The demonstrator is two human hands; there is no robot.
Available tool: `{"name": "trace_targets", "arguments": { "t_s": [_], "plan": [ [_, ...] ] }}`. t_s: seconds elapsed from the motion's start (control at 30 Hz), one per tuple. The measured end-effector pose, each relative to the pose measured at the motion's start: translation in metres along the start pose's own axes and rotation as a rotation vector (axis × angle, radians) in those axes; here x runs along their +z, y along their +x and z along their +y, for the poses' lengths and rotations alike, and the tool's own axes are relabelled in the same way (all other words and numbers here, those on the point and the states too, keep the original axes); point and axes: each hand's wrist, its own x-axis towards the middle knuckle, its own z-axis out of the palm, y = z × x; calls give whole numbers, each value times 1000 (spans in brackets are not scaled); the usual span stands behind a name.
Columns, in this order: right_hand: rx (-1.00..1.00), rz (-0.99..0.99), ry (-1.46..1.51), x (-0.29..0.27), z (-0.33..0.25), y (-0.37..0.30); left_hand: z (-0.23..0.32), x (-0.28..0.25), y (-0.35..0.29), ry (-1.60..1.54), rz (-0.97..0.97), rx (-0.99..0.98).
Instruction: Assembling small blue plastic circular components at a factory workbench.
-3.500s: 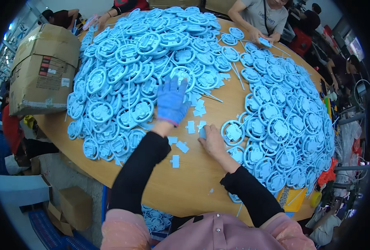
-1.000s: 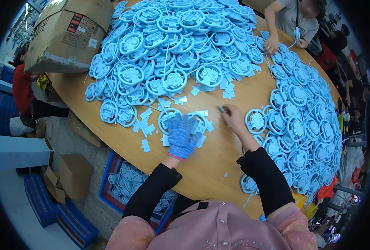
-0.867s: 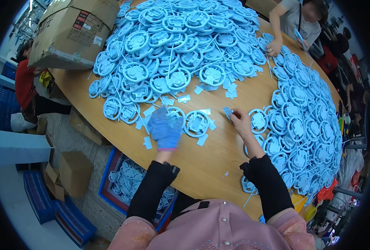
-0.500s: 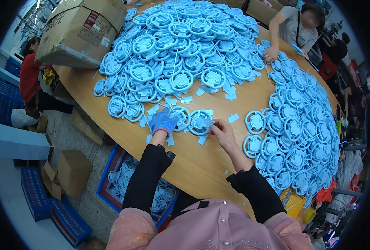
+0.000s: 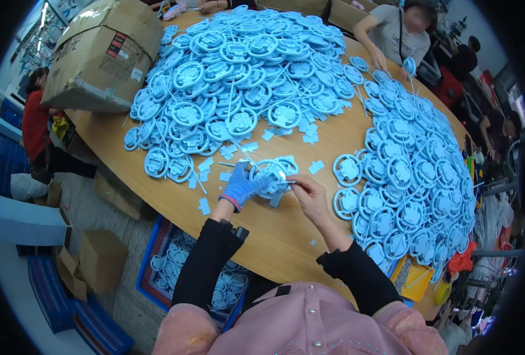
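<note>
My left hand (image 5: 243, 188), in a blue knitted glove, is closed on the left side of a light-blue plastic toy steering wheel (image 5: 266, 182) above the table. Behind it another wheel (image 5: 288, 164) partly shows. With its fingertips pinched, my bare right hand (image 5: 311, 197) holds a small thin piece (image 5: 289, 182) at the wheel's right edge; its exact shape is unclear. Several flat light-blue plastic tabs lie around my hands, among them one tab (image 5: 204, 206) left of the glove and another tab (image 5: 316, 167) to the right.
A large heap of blue wheels (image 5: 239, 71) with thin rods covers the far table. A second heap (image 5: 410, 177) fills the right side. At the far left stands a cardboard box (image 5: 103, 56). Below the table edge is a blue crate (image 5: 147, 260) of parts. A co-worker's hand (image 5: 378, 59) reaches in.
The two wheels that lay side by side now overlap, with one raised in my left hand. My right hand stays pinched at the wheel's right edge. The whole view has shifted slightly.
</note>
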Motion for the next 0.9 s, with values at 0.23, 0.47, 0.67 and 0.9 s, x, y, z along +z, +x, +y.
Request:
{"name": "trace_targets", "arguments": {
  "t_s": [0.23, 0.47, 0.67, 0.9],
  "plan": [
    [-700, -35, -795, 0, -46, -6, 29, 26, -48, -1056, -424, -52],
    [-638, -55, -789, -12, -52, -15, 24, 37, -51, -1162, -506, -84],
    [-545, -78, -763, -17, -48, -16, 8, 59, -45, -998, -371, 14],
    [284, 81, 172, -28, -21, -16, 32, 64, -50, -642, -178, 91]
  ]
}}
